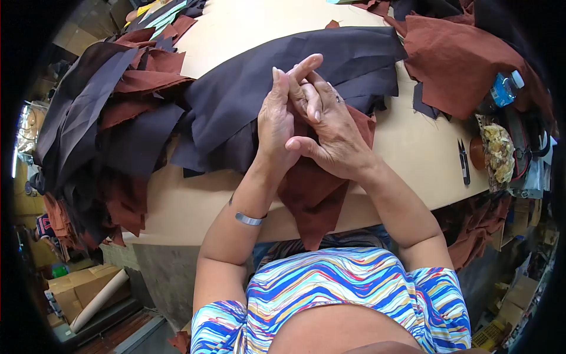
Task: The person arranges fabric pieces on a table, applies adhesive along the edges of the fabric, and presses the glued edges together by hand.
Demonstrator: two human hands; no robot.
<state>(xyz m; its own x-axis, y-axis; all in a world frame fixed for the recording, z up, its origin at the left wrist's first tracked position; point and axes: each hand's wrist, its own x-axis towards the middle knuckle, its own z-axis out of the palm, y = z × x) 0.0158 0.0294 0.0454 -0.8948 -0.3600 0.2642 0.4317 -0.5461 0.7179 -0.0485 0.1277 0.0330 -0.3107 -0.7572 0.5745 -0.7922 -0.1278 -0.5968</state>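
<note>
My two hands meet above the cloth and touch each other, with no cloth or tool showing between them. My left hand (275, 121) is raised, its fingers stretched upward and partly covered. Curled fingers of my right hand (339, 137) close over the left hand's fingers, and its thumb lies across toward the left palm. A ring shows on the right hand. Below them lies a dark cloth piece (236, 88), spread over the table. A reddish-brown cloth piece (312, 203) hangs over the near table edge under my wrists.
Dark and brown cloth pieces (138, 130) are heaped at the left. More brown cloth (454, 59) lies at the right on the pale table (413, 171), near a plastic bottle (505, 89). Small black thread snips (464, 162) rest near the right edge. A cardboard box (82, 286) stands below left.
</note>
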